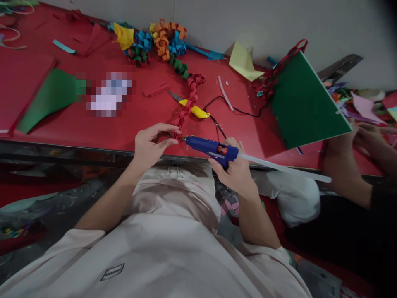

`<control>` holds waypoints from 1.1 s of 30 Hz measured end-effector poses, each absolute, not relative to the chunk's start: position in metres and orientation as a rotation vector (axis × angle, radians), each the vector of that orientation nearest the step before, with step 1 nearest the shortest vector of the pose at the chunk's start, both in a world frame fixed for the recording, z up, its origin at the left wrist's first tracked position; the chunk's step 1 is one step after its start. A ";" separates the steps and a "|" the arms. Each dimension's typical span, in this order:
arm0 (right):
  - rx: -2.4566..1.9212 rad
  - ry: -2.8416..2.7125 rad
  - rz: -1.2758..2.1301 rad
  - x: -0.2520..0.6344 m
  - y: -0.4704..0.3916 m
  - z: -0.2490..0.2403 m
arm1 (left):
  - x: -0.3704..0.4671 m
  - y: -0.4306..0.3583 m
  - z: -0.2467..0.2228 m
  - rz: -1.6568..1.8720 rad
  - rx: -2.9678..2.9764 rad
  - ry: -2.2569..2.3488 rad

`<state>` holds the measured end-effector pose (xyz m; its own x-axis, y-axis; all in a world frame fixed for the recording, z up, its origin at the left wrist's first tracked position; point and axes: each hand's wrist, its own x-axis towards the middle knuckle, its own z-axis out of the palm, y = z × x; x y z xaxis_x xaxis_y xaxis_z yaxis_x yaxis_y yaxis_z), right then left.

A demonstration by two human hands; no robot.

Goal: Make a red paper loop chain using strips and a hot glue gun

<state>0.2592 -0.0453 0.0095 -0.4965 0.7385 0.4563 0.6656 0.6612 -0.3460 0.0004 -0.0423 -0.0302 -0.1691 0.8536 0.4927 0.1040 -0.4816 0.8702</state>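
Note:
A blue hot glue gun (203, 145) is gripped in my right hand (235, 165), with a long white glue stick (285, 169) poking out of its back. Its nozzle points left and meets the end of a red paper chain (186, 108). Thumb and fingers of my left hand (151, 142) pinch that chain end near the table's front edge. From there the chain runs away from me into green links (179, 66) and a pile of orange links (169, 35). A yellow-handled cutter (198, 111) lies beneath the red links.
A green board (307, 103) stands tilted at right, near another person's hands (369, 136). Black cord (248, 114) and a loose glue stick (225, 92) lie on the red table (130, 124). Green paper (51, 99) and a blurred-out item (110, 94) lie at left.

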 end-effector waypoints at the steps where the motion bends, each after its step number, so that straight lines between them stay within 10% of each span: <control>1: -1.088 -2.304 0.150 0.259 -0.045 0.010 | 0.000 -0.042 -0.030 1.718 1.548 1.087; 33: -1.093 -2.357 0.004 0.258 -0.047 0.010 | -0.001 -0.038 -0.035 1.773 1.604 1.080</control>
<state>0.2582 -0.0466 0.0097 -0.5272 0.7093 0.4679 0.7076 0.6713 -0.2205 -0.0014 -0.0380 -0.0350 -0.1703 0.8049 0.5685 0.1355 -0.5523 0.8225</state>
